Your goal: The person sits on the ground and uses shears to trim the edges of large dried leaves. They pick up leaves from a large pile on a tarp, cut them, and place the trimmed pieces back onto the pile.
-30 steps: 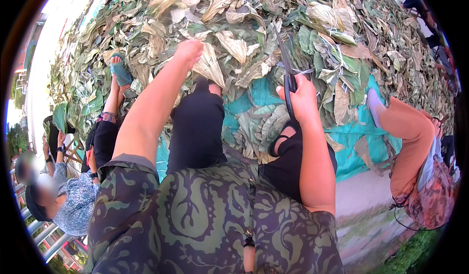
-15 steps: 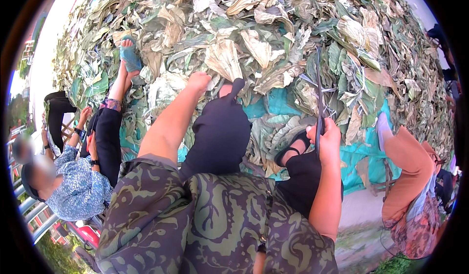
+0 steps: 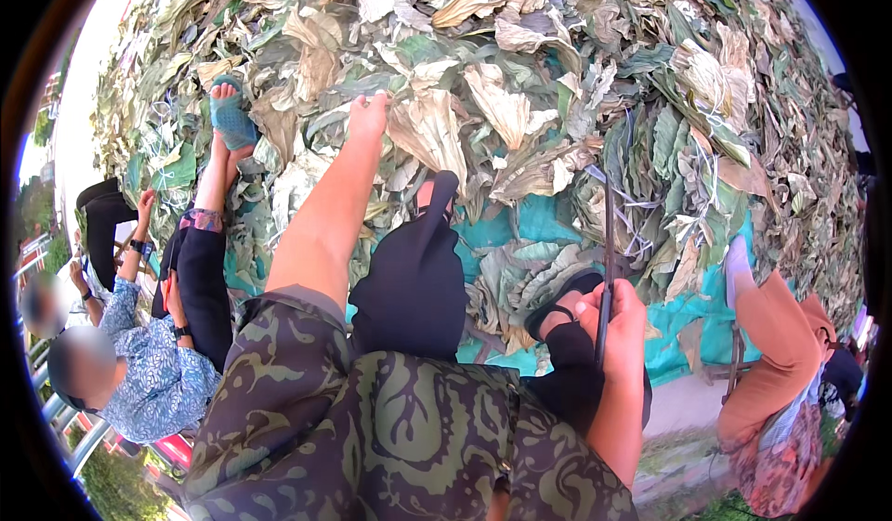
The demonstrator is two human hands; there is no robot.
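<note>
My left hand [image 3: 368, 117] reaches forward into a broad heap of dried leaves [image 3: 427, 126]. Its fingers look curled closed beside a large pale tan leaf, and whatever is in them is hidden among the leaves. In my right hand [image 3: 618, 321], above my right knee, is a long, thin, dark knife [image 3: 609, 252], held by its handle and pointing away from me. Just past its tip lie grey-green leaves bundled with white string [image 3: 636, 228].
A teal tarp [image 3: 530, 219] shows under the leaves. On the left sits a person in a blue patterned top [image 3: 158, 363], one sandalled foot on the heap. At right is another person's brown-trousered leg [image 3: 780, 335]. A second tied bundle [image 3: 711, 103] lies farther back.
My left hand has moved forward and slightly left over the leaves. My right hand has dropped a little nearer to me with the knife. The seated person at left has raised a hand.
</note>
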